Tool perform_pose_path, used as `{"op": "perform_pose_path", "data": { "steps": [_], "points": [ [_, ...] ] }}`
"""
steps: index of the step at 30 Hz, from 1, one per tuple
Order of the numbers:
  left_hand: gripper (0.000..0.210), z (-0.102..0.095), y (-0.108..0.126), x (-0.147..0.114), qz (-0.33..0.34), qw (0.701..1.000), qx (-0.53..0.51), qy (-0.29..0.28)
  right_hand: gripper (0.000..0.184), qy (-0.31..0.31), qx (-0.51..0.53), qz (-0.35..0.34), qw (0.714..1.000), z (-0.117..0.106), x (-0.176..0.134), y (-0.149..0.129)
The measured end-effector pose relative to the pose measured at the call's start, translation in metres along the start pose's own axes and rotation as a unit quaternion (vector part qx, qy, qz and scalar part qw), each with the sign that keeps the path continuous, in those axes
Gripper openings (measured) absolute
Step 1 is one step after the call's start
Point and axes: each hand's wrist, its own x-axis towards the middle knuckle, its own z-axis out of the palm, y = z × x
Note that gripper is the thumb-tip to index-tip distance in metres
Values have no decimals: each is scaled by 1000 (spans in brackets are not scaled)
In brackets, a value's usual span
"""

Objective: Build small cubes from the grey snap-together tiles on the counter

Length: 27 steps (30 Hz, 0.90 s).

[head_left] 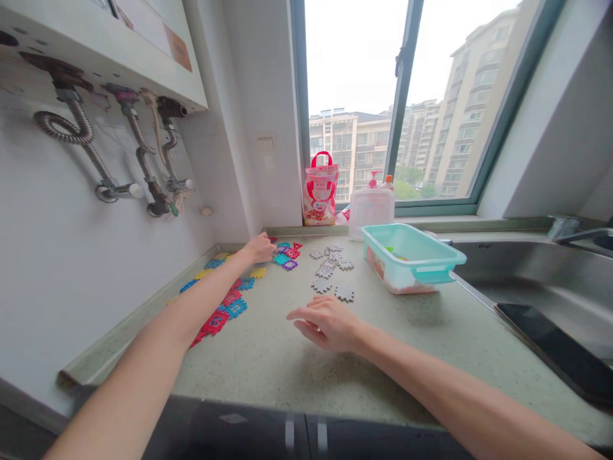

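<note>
Wall fittings: corrugated metal hoses [79, 131] run from a white wall unit [103, 54] to valves; its orange label is too blurred to read.
Coloured tiles [230, 300]: interlocking plastic pieces in red, blue and yellow, laid in a band along the wall edge of the counter [268, 358], apparently grouped by colour.
Left hand [258, 248]: stretched to the far end of the band, fingers curled narrow over a small coloured cluster [286, 254]; whether a piece is gripped cannot be told.
Right hand [328, 322]: hovers low over the counter, fingers loosely spread, holding nothing, just short of the grey tiles [330, 271], which lie apart as a separate group.
Red bag [320, 188]: on the sill; its print is unreadable.
Pump bottle [372, 207]: behind the bin.
Teal bin [412, 259]: open, beside the sink [536, 281]; side label illegible.
</note>
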Motion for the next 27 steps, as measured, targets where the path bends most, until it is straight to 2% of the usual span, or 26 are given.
{"op": "perform_pose_path", "data": {
  "steps": [5, 8, 11, 13, 14, 15, 16, 18, 19, 20, 21, 23, 25, 27],
  "points": [
    [40, -17, -6, -12, -96, 987, -82, 102, 27, 56, -8, 75, 996, 2, -4, 14],
    [49, -23, -5, -29, -131, 970, -148, 143, 27, 95, -5, 145, 985, -1, -7, 26],
    [48, -22, 10, -53, -134, 951, -216, 177, 26, 119, -2, 202, 972, -3, -9, 36],
    [51, -19, 29, -72, -129, 913, -334, 195, 26, 127, 0, 218, 968, -3, -8, 40],
    [54, -16, 41, -82, -123, 881, -415, 189, 27, 129, 2, 214, 968, -3, -8, 40],
    [59, -14, 55, -92, -108, 850, -490, 158, 30, 128, 4, 203, 971, -4, -7, 38],
    [64, -12, 69, -101, -84, 830, -543, 97, 33, 123, 4, 185, 975, -4, -6, 36],
    [70, -8, 97, -117, -20, 817, -573, -63, 35, 101, -6, 144, 984, -3, -4, 30],
    [69, -6, 110, -123, 11, 826, -553, -107, 33, 84, -11, 128, 988, -3, -4, 27],
    [66, -5, 121, -127, 40, 845, -519, -123, 29, 62, -15, 116, 991, -2, -3, 25],
    [60, -4, 130, -130, 65, 870, -476, -112, 23, 38, -16, 111, 993, -2, -2, 23],
    [49, -2, 141, -133, 93, 916, -387, -54, 18, -11, -13, 109, 994, 0, -2, 21],
    [44, 0, 144, -133, 92, 941, -326, -8, 17, -46, -12, 114, 992, 1, -1, 22],
    [36, 1, 141, -132, 90, 953, -290, 7, 15, -63, -16, 118, 991, 1, 0, 23]
  ]
}}
